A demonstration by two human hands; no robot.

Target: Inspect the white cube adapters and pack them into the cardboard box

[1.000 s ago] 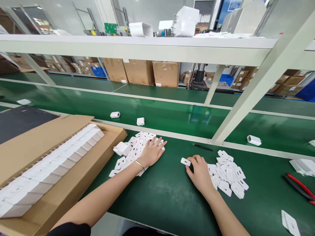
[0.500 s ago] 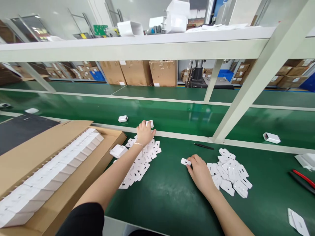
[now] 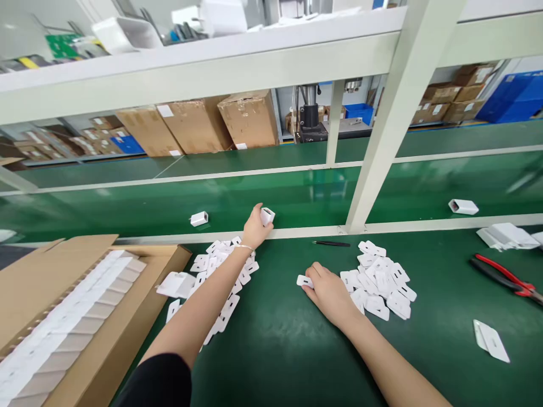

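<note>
My left hand (image 3: 255,227) reaches to the far edge of the bench, its fingers closed around a small white charger housing (image 3: 267,216) whose open end shows. Below that wrist spreads a pile of white slotted plates (image 3: 229,308), partly hidden by my forearm. Over the bench, my right hand (image 3: 324,288) pinches one white slotted end plate (image 3: 304,281) between thumb and fingers. Another pile of such plates (image 3: 377,280) lies just right of that hand. Black tweezers (image 3: 331,243) rest beyond it near the bench edge.
On the left stands an open cardboard box (image 3: 127,305) with rows of white pieces. White housings (image 3: 199,219) lie on the green conveyor belt (image 3: 297,195). A slanted post (image 3: 377,130) rises from the bench edge. Red-black pliers (image 3: 504,277) and two flat white pieces (image 3: 491,340) lie right.
The view has swung to the right. My left hand now has the housing turned so its open end shows. My right hand still pinches the slotted plate.
</note>
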